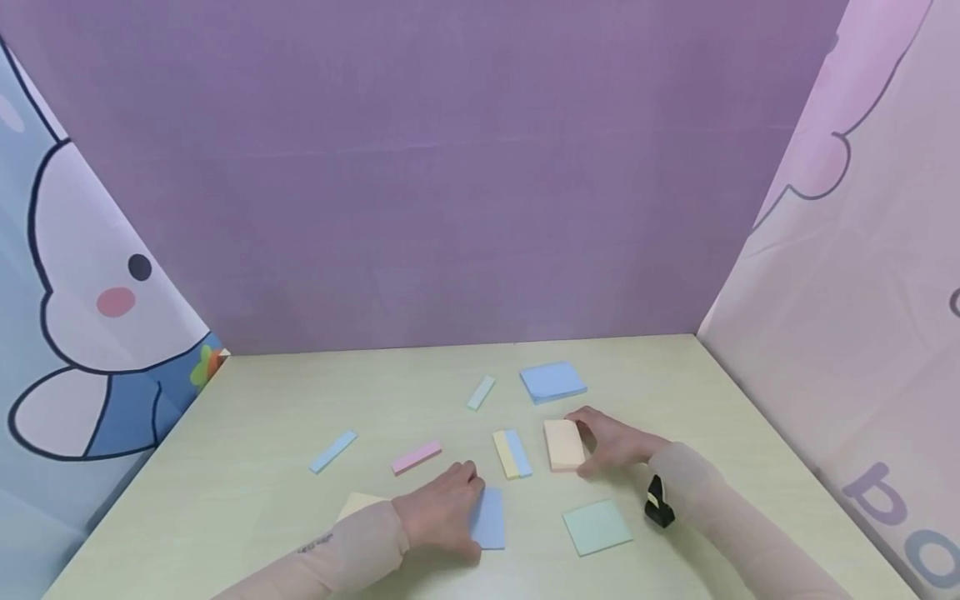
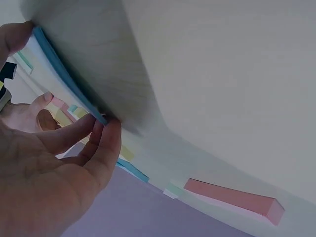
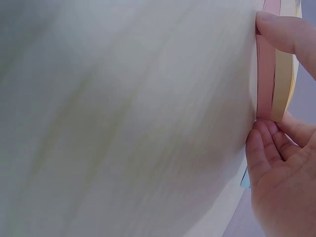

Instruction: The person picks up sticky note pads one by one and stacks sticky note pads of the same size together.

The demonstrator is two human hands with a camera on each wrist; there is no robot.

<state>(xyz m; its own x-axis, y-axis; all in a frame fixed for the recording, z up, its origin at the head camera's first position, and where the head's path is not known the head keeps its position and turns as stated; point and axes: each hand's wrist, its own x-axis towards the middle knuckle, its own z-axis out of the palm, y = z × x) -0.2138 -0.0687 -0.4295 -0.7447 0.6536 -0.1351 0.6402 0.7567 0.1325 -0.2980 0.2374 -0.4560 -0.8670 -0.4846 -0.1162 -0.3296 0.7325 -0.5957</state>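
My left hand (image 1: pixel 442 510) grips a blue pad of sticky notes (image 1: pixel 489 519) by its edges near the table's front. In the left wrist view the blue pad (image 2: pixel 66 74) stands between the thumb and fingertips of that hand (image 2: pixel 74 163). My right hand (image 1: pixel 613 442) pinches a peach-coloured pad (image 1: pixel 564 445) from its right side. Seen from the right wrist, a pink layer (image 3: pixel 265 76) and a yellowish layer (image 3: pixel 283 74) lie together between thumb and fingers of the right hand (image 3: pixel 286 163).
Behind lies a larger blue pad (image 1: pixel 553 382). Narrow strips are a green one (image 1: pixel 481 392), a light blue one (image 1: pixel 333 451), a pink one (image 1: pixel 416 457) and a yellow-and-blue pair (image 1: pixel 512 454). A green square (image 1: pixel 597 527) is at front right, a yellow pad (image 1: pixel 360 503) beside the left sleeve.
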